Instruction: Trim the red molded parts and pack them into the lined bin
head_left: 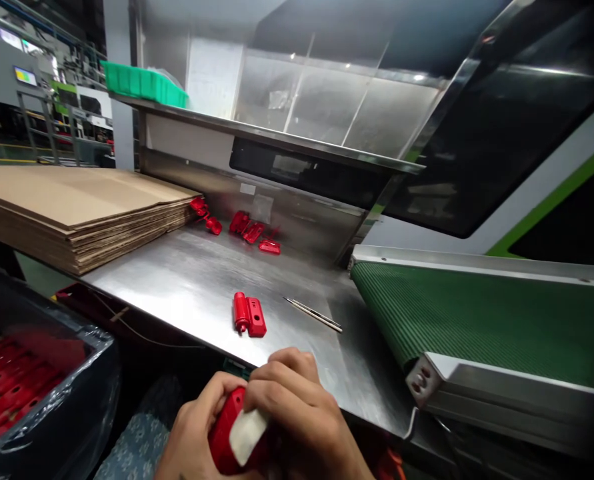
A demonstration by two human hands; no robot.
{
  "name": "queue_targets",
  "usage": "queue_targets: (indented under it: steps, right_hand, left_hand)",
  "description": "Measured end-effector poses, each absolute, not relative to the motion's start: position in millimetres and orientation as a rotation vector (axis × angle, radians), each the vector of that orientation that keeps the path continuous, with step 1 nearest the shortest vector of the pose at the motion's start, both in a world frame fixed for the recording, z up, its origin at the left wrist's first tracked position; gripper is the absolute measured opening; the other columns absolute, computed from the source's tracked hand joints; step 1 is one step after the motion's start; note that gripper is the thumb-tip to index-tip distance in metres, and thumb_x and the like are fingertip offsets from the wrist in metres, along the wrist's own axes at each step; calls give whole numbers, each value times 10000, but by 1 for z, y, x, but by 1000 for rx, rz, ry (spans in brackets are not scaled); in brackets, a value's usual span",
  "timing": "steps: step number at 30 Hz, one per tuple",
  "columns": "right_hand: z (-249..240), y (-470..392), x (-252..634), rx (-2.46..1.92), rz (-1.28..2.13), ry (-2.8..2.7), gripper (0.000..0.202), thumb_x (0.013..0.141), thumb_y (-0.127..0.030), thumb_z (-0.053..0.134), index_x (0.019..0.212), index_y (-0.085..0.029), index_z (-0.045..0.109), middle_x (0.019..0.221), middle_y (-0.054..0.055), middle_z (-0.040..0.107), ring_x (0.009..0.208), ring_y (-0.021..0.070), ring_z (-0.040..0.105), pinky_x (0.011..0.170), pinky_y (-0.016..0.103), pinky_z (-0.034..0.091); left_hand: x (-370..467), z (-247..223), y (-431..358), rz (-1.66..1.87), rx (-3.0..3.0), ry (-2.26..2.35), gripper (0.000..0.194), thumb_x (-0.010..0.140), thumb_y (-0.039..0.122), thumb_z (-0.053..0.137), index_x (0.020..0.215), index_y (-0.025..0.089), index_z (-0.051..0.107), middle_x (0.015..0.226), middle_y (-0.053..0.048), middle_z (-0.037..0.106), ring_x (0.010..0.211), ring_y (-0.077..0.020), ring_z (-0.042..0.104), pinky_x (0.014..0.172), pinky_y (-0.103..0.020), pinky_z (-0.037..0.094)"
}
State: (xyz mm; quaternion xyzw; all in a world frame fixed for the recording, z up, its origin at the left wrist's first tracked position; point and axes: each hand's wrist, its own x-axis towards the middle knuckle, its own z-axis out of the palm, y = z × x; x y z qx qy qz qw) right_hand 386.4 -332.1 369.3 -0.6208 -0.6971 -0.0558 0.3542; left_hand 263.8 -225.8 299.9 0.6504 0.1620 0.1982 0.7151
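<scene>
My left hand [191, 427] is closed around a red plastic part [223, 433], held low in front of the bench edge. Curled over the same part from the right, my right hand [301, 407] grips its upper side. An off-white piece [247, 437] lies against the red surface under my right fingers; whether it is a finger cover or a cloth I cannot tell. On the metal bench [187, 287] just beyond my hands rest two red plastic parts [249, 315], side by side. Right of them lie thin pointed sticks [314, 315].
Several red pieces [247, 228] lie along the bench's back. A cardboard stack [77, 213] is at left, a green bin [144, 85] on the shelf above. At right stands a green conveyor belt [477, 320]. A lined box [97, 360] holds red parts at lower left.
</scene>
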Motion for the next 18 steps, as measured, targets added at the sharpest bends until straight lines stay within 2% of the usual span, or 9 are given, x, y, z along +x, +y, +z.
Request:
queue_targets:
  steps: [4,7,9,13,15,16,18]
  right_hand:
    - [364,-333,395,-1754,-303,-1765,154,991,-212,383,900,-213,507,816,6,562,837,197,479,768,370,295]
    - [365,-334,386,-1526,-351,-1841,218,1017,-223,322,937,-203,523,861,13,582,845,182,479,795,343,328]
    - [364,-334,388,-1548,-403,-1860,209,1016,-221,351,932,-199,542,845,5,592,837,176,472,803,348,315]
    - [346,-331,432,-1911,-377,-1572,203,951,-135,402,874,-225,567,842,-3,605,868,196,480,800,385,300]
    - [330,-324,463,-1988,-339,-1341,204,885,-123,442,979,-228,589,937,28,619,904,211,512,815,393,358]
    - [322,-320,476,-2024,-331,-1253,252,852,-128,462,1052,-209,591,984,62,619,915,227,531,815,405,392]
    - [309,-313,494,-2092,-357,-1146,354,811,-142,461,1137,-160,598,1033,130,622,923,278,557,802,466,431]
  left_hand:
    - [262,301,-227,449,1464,358,457,498,174,810,902,220,601,658,44,575,575,-124,452,509,-210,320]
    - [260,309,-225,448,1486,392,401,542,201,787,907,219,622,694,16,609,640,-166,520,561,-226,380]
    - [257,316,-225,445,1459,376,342,568,248,766,881,218,632,686,17,593,644,-165,509,573,-233,380]
    - [254,320,-224,428,1394,364,337,543,329,787,818,207,633,634,41,528,586,-118,417,535,-221,307]
    - [259,313,-222,439,1279,349,469,499,328,837,903,203,633,668,27,579,595,-117,457,555,-215,342]
    - [264,308,-220,427,1161,323,513,515,333,844,964,205,632,691,18,604,585,-112,477,553,-212,359]
    - [273,294,-218,351,829,232,453,656,387,772,1051,209,640,739,-3,635,527,-97,501,500,-201,363]
